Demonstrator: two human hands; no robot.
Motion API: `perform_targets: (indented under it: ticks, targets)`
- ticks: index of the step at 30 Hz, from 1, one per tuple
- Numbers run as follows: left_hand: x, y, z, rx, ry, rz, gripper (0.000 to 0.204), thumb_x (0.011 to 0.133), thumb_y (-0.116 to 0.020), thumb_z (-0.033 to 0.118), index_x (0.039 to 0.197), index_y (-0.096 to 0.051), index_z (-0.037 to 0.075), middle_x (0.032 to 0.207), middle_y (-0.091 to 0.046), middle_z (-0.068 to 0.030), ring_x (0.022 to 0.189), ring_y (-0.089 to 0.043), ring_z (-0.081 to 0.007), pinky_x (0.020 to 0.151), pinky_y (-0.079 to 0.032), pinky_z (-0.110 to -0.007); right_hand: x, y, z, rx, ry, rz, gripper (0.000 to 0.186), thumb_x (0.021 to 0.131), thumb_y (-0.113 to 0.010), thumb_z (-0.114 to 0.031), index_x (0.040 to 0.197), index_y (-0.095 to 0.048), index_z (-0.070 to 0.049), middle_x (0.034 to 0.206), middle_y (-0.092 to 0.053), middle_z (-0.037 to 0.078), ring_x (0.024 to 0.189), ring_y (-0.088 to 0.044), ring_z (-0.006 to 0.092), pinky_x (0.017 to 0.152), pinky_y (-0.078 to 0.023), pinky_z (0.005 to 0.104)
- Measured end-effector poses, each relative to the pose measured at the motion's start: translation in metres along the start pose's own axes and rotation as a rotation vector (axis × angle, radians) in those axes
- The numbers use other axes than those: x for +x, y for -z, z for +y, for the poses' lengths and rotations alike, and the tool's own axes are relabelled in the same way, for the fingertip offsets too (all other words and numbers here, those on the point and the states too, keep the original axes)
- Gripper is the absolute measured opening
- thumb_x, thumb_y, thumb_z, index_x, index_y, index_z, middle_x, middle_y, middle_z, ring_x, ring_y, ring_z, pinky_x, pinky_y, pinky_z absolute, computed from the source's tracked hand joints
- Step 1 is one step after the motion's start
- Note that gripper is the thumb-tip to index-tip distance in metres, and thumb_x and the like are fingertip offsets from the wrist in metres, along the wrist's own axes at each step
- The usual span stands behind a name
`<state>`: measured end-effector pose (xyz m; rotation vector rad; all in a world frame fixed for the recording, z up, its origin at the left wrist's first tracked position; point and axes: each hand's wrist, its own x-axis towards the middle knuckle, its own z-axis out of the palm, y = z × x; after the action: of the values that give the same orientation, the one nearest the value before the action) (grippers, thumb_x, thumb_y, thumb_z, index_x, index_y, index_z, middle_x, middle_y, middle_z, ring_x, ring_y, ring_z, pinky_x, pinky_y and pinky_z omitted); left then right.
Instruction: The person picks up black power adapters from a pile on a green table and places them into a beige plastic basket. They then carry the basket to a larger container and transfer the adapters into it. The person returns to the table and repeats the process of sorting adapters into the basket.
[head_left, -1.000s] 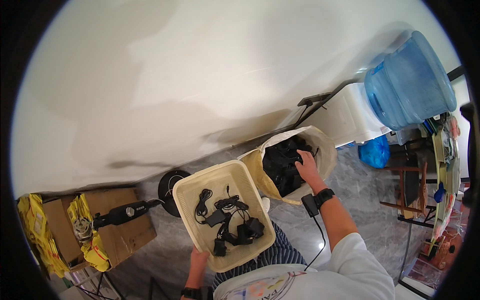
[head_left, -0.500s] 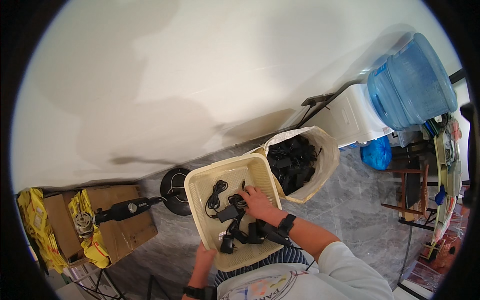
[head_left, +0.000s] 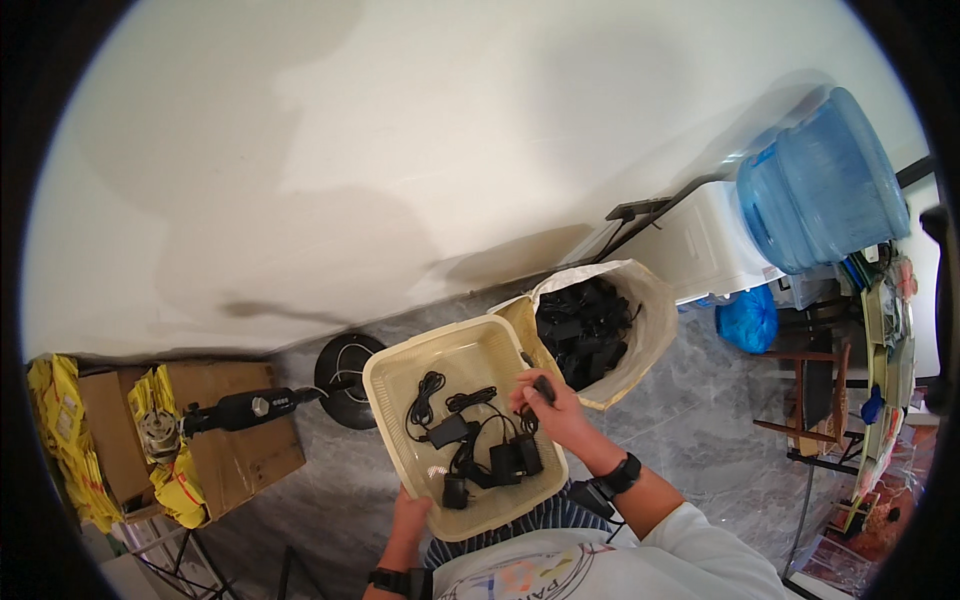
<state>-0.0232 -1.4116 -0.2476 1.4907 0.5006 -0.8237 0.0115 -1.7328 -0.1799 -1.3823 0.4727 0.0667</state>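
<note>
Left hand (head_left: 408, 517): gripping the basket (head_left: 465, 358) by the near end of its left edge. Right hand (head_left: 562, 412): fingers closed on a black plug (head_left: 543, 389), above the basket's right edge. Black adapters (head_left: 447, 431) with cords lie in the basket, mostly toward its near edge. Open sack (head_left: 652, 335), holding a black heap (head_left: 583, 330), stands beyond the basket's far right corner; contact unclear.

Floor (head_left: 690, 385) grey, marbled; a pale open-mouthed sack (head_left: 653, 335) and round black base (head_left: 346, 407) are borne directly on it.
</note>
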Motion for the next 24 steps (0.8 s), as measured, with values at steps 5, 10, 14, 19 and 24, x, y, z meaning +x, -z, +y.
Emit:
perform_targets:
  ticks: [5,10,14,19,24]
  targets:
    - [0.006,0.003,-0.012,0.004,-0.023,0.042,0.06,0.066,-0.047,-0.002,0.126,-0.042,-0.001,0.11,-0.056,-0.0103,0.097,-0.056,-0.0215,0.083,-0.045,-0.031,-0.025,0.025,-0.056,0.342,0.07,0.037,0.021,0.096,-0.043,-0.01,0.115,-0.047,-0.002,0.093,-0.063,0.015,0.084,-0.065,0.0234,0.074,-0.053,0.0333]
    - [0.005,0.011,-0.02,0.048,0.011,0.076,0.061,0.066,-0.046,-0.003,0.127,-0.041,-0.001,0.112,-0.055,-0.0114,0.098,-0.055,-0.0221,0.085,-0.045,-0.031,-0.024,0.068,-0.086,0.163,0.203,0.153,0.021,0.095,-0.044,-0.009,0.114,-0.049,-0.002,0.091,-0.064,0.014,0.083,-0.064,0.0232,0.075,-0.052,0.0351]
    - [0.002,0.019,-0.025,0.017,0.043,0.116,0.063,0.066,-0.045,-0.003,0.128,-0.039,-0.002,0.111,-0.055,-0.013,0.098,-0.056,-0.0236,0.085,-0.045,-0.032,0.004,0.114,-0.056,0.093,0.212,0.245,0.019,0.095,-0.045,-0.008,0.112,-0.05,-0.001,0.089,-0.063,0.01,0.083,-0.062,0.0183,0.074,-0.05,0.0304]
    - [-0.002,0.019,-0.023,-0.033,0.053,0.124,0.063,0.065,-0.045,-0.004,0.128,-0.038,-0.003,0.111,-0.055,-0.0132,0.097,-0.056,-0.0247,0.085,-0.045,-0.032,0.05,0.166,0.018,-0.089,0.145,0.461,0.023,0.092,-0.05,-0.007,0.115,-0.049,-0.004,0.088,-0.062,0.008,0.081,-0.061,0.017,0.072,-0.049,0.0282]
    - [-0.008,0.01,-0.007,0.007,0.057,0.119,0.062,0.066,-0.045,-0.004,0.127,-0.039,-0.003,0.112,-0.055,-0.0132,0.098,-0.056,-0.025,0.086,-0.045,-0.032,0.06,0.18,0.056,-0.888,0.16,0.449,0.042,0.081,-0.059,-0.009,0.122,-0.048,-0.005,0.104,-0.059,0.015,0.1,-0.056,0.0303,0.087,-0.045,0.0372]
